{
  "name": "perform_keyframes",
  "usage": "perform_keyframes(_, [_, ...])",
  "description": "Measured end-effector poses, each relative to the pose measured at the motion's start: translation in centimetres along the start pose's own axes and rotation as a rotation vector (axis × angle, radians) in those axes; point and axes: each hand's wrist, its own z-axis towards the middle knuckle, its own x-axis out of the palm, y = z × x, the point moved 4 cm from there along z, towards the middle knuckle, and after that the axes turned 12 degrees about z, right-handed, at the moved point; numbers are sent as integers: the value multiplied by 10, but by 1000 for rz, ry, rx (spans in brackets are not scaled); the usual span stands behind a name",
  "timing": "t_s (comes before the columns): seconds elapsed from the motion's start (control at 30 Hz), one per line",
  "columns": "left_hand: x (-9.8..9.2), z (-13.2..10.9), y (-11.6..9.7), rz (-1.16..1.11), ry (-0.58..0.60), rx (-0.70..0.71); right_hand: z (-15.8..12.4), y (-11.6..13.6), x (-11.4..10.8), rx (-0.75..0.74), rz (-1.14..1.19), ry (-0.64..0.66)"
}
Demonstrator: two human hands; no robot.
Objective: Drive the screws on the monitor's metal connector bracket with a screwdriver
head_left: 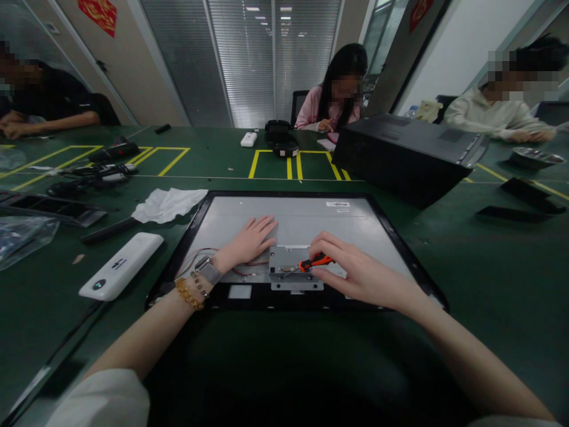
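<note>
A flat display panel (306,222) with a black frame lies on the table in front of me, its grey metal back facing up. My left hand (249,240) rests flat on the panel with fingers spread, holding nothing. My right hand (351,267) grips a screwdriver (316,261) with an orange and black handle. Its thin shaft slants down to the left, and the tip is at a small metal bracket (293,283) near the panel's front edge; I cannot tell whether it touches a screw. Thin cables (235,271) run from under my left wrist toward the bracket.
On the left are a white power bank (122,267) with a cable, crumpled white tissue (169,204) and a plastic bag (26,237). A large black casing (400,154) stands at the back right, near a metal bowl (537,158). Several people sit across the green table (489,267).
</note>
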Motion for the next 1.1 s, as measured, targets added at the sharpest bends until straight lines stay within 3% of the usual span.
perform_keyframes(0.13, [-1,0,-1,18,10,2,2,-6,0,49,-105,-69])
perform_keyframes(0.43, [0,0,0,8,9,4,-3,-3,-1,24,-51,-58])
perform_keyframes(0.6, [-1,0,0,7,9,0,0,-11,0,126,-163,-58])
perform_keyframes(0.77, [3,0,1,13,-7,5,-4,-5,1,40,-62,-81])
perform_keyframes(1.1, [1,0,0,0,-11,4,-2,-3,0,44,-108,-49])
